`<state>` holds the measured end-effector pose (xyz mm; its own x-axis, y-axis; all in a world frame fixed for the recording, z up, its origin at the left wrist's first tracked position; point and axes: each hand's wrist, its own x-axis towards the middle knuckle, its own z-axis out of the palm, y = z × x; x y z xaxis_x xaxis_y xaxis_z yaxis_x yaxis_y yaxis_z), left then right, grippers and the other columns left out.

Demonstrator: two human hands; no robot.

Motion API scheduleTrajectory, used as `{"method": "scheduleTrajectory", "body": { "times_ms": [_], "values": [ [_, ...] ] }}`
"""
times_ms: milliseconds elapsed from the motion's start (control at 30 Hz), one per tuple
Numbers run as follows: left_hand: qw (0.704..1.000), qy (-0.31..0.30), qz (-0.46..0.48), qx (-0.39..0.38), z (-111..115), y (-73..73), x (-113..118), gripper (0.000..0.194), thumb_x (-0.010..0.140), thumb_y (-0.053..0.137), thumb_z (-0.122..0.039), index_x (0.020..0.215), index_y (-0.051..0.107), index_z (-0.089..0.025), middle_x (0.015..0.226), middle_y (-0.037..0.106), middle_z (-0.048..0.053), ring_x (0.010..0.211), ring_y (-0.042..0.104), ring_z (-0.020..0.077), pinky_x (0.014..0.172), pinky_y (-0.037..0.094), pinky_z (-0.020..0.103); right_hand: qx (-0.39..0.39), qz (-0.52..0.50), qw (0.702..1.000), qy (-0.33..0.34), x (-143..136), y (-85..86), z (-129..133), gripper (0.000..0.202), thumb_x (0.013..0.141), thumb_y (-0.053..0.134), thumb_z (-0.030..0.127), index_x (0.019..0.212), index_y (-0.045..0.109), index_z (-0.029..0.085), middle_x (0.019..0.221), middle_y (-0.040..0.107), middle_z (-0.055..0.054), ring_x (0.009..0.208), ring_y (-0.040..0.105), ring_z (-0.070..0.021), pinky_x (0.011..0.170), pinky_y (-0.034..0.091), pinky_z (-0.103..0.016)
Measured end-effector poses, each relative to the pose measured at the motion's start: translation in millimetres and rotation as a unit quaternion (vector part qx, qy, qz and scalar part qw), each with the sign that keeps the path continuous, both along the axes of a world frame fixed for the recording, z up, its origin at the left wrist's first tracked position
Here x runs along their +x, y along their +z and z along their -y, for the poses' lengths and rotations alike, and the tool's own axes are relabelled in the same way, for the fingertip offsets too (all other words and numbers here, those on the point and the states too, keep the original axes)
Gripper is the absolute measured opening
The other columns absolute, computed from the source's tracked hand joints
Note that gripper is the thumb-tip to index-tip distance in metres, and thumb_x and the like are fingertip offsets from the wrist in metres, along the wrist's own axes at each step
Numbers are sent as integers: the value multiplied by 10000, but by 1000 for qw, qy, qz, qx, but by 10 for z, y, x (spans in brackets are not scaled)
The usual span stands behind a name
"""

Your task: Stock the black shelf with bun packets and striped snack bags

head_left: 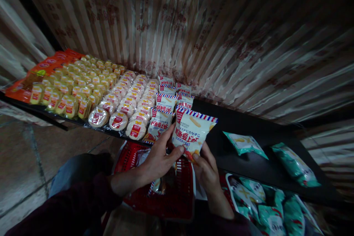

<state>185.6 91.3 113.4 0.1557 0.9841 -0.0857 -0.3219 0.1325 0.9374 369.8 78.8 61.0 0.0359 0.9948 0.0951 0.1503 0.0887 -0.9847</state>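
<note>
Between my two hands is a white snack bag (192, 131) with a red and blue striped top edge, held at the front of a black shelf (218, 118). My left hand (159, 156) grips its left side, thumb on the front near the bottom. At the lower right corner, my right hand (206, 166) has its fingers closed on the bag. Similar striped bags (161, 121) stand in two columns just behind and to the left. Below my hands sits a red basket (168, 201) with a few more bags inside.
Round wrapped crackers (118, 121) and yellow packets (68, 106) fill the shelf's left part, beside orange bags (41, 72). Two green bags (246, 143) lie at the right. A second basket (228, 182) holds several green bags. Pleated sheeting (166, 25) hangs behind.
</note>
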Motion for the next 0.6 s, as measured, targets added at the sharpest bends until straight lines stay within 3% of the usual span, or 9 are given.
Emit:
{"method": "scheduleTrajectory", "body": {
  "times_ms": [100,233,300,600],
  "values": [
    [1000,4,-2,-15,-23,-93,28,630,793,708,-292,1386,499,-252,1372,567,81,1251,525,267,1093,372,411,-54,-59,997,-17,39,16,-23,535,855,584,469,1350,528,273,1238,678,-88,1076,669,-305,840,578,-458],
    [1000,-2,-3,-28,-46,-144,52,635,739,732,-230,1343,537,-262,1377,561,66,1244,527,279,1064,406,440,-90,-69,992,55,45,138,-92,563,799,650,526,1275,589,232,1215,689,-106,1102,655,-300,890,558,-428],
    [1000,-9,-22,-16,-47,-172,70,650,732,724,-208,1348,527,-275,1373,564,59,1274,500,284,1075,394,455,-94,-59,992,60,38,179,-117,599,746,715,528,1252,596,229,1197,698,-109,1070,667,-292,882,560,-412],
    [990,-14,-132,54,20,-241,194,588,778,642,-189,1353,525,-232,1419,518,96,1329,449,285,1157,282,466,-123,-88,988,-27,41,257,-143,586,769,737,438,1293,555,248,1127,727,-95,926,708,-269,749,586,-373]
  ]
}}
